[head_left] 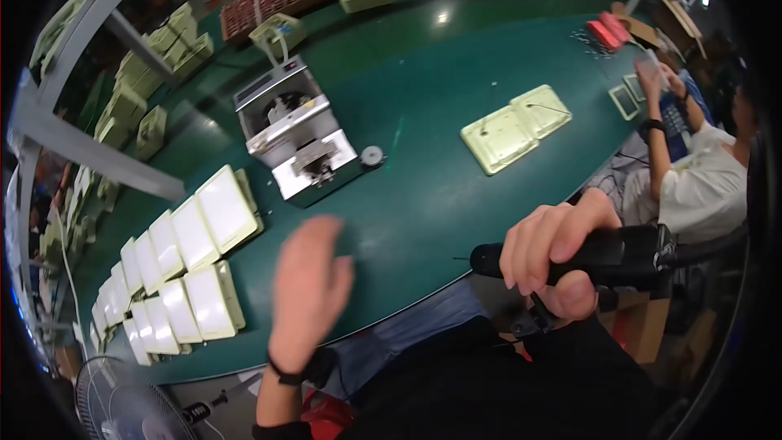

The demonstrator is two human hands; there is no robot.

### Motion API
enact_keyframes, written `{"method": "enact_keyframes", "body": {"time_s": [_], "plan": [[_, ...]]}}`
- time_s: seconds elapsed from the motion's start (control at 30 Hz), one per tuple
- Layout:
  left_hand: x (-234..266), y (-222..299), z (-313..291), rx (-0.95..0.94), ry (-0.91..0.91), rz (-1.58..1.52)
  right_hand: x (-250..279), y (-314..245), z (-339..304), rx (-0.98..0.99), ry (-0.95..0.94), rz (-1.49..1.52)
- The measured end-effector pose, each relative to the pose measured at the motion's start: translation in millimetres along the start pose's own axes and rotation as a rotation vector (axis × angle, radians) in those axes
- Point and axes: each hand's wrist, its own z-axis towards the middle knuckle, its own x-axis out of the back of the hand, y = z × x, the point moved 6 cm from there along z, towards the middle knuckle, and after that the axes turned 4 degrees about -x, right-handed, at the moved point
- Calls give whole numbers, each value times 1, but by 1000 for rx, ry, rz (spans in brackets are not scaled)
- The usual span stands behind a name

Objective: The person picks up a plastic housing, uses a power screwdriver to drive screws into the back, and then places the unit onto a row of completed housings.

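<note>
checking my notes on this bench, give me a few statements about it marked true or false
1. The right hand grips a black handheld tool. True.
2. The left hand holds a casing. False: the left hand is blurred, but nothing shows in it.
3. White-faced panels lie in two rows left of the metal machine. True.
4. The tabletop is red. False: the tabletop is green.

A green counter with a curved edge carries two overlapping rows of white-faced panels at its left. Beyond them stands a metal machine; farther right lie two pale-green casing shells — touching — and, at the far right, red objects beside scattered small bits.
</note>
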Motion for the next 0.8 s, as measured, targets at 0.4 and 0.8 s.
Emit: {"method": "enact_keyframes", "body": {"time_s": [0.4, 0.8], "plan": [[-178, 122, 124, -534, -121, 71, -5, -34, 34, 186, 124, -169], [-91, 41, -40, -468, -118, 527, -102, 118, 138, 180, -57, -514]]}}
